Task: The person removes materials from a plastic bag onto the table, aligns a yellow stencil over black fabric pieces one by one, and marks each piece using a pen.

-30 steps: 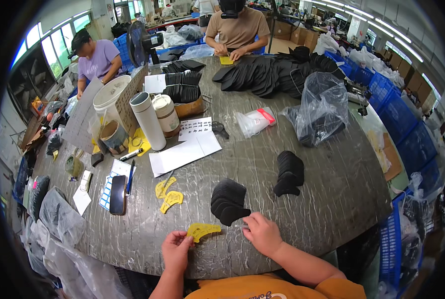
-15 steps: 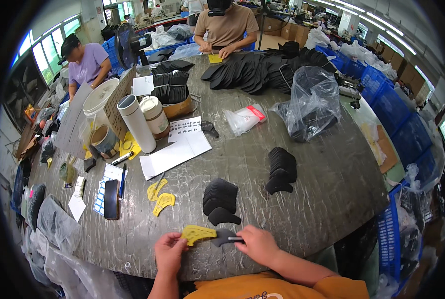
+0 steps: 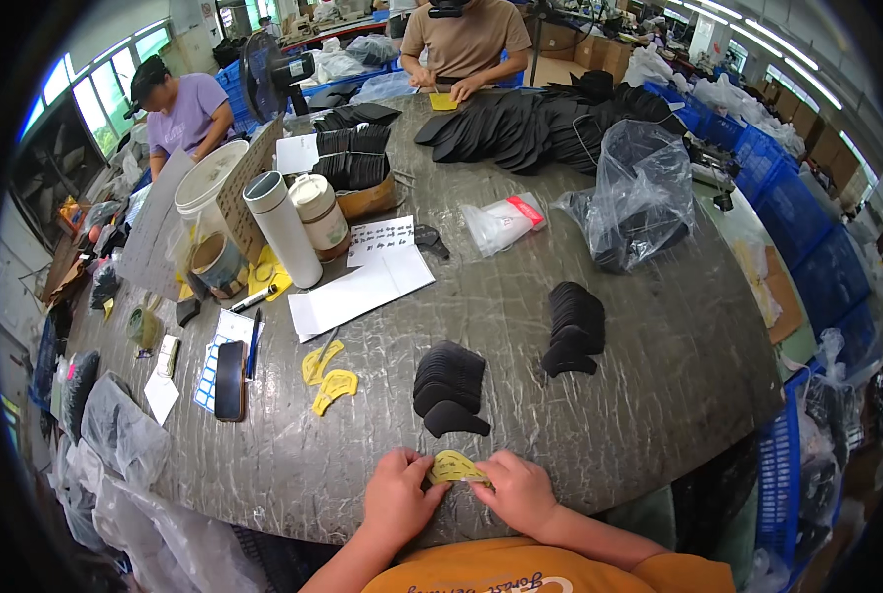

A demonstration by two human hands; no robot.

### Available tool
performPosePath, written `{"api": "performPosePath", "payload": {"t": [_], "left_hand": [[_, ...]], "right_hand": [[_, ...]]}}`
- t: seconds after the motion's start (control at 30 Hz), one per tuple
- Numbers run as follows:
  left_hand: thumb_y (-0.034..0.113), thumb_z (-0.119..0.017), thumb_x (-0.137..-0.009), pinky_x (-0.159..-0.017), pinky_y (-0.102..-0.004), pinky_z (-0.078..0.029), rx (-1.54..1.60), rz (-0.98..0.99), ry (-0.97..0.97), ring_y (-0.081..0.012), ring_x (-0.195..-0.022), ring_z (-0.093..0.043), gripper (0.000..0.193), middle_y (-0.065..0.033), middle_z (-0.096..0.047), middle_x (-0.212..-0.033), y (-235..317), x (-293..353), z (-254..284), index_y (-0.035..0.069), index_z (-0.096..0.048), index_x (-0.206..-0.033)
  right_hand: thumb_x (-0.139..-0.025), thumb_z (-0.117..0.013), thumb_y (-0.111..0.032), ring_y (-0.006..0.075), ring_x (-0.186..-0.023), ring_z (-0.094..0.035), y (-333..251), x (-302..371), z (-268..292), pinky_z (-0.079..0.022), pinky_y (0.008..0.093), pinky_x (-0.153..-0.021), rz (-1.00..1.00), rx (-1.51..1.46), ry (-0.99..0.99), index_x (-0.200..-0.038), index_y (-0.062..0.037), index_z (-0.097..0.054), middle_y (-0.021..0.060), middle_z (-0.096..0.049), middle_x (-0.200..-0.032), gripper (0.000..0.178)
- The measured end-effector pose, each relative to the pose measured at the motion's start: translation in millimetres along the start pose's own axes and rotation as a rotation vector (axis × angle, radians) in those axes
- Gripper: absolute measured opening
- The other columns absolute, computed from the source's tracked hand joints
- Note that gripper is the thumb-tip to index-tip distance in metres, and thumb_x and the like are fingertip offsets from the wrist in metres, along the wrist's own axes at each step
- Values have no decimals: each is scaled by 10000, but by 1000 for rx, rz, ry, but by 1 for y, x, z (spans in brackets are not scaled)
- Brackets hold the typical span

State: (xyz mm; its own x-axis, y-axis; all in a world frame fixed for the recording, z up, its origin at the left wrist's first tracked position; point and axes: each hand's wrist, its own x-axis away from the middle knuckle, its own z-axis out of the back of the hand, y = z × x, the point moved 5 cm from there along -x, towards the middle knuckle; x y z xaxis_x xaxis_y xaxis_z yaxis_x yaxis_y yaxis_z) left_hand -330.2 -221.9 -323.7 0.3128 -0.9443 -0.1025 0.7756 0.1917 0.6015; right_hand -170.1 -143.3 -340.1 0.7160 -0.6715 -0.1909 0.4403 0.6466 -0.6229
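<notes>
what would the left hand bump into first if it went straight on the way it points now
Beyond the yellow template at its fingertips, the left hand would probably meet the front black piece of the nearer stack; its exact height is hard to judge from this view.

Template (image 3: 452, 464) between the hands (image 3: 399, 497)

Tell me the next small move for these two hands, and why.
Probably keep the left hand on the yellow template and ease the right hand off: both pinch it at opposite ends, so one may steady it while the other is freed.
</notes>
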Motion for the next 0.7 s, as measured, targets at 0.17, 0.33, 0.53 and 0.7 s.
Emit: {"api": "performPosePath", "payload": {"t": [0.17, 0.33, 0.53, 0.7], "left_hand": [[172, -835, -681, -733, -393, -515, -41, -16, 68, -303, -892, -609, 371, -104, -629, -942, -5, 6, -4, 50, -712, -1009], [175, -831, -671, -757, -418, -426, -95, -49, 83, -289, -888, -574, 357, -72, -616, -903, -3, 4, -3, 78, -714, -994], [186, -835, -659, -760, -410, -398, -57, -66, 102, -275, -890, -572, 358, -56, -615, -900, -7, 5, -3, 95, -720, -985], [196, -836, -654, -756, -406, -389, -67, -47, 101, -267, -893, -570, 354, -50, -612, -899, -12, 7, -3, 106, -725, -977]], "right_hand": [[-756, -782, -198, 283, -721, -654, -1, 0, 1, -532, 386, -620, 0, 3, 18, -980, -75, -702, 70, -614, -871, 268], [-756, -786, -203, 278, -722, -656, -1, -1, 3, -533, 392, -620, -16, 17, -6, -989, -80, -706, 60, -618, -874, 275], [-816, -723, -167, 297, -747, -634, 7, -16, 19, -503, 383, -630, -4, -258, 26, -942, -58, -648, 87, -593, -889, 182], [-879, -645, -89, 369, -753, -622, -8, -31, 22, -495, 402, -649, -46, -422, -18, -912, -13, -575, 157, -604, -879, 108]]}}
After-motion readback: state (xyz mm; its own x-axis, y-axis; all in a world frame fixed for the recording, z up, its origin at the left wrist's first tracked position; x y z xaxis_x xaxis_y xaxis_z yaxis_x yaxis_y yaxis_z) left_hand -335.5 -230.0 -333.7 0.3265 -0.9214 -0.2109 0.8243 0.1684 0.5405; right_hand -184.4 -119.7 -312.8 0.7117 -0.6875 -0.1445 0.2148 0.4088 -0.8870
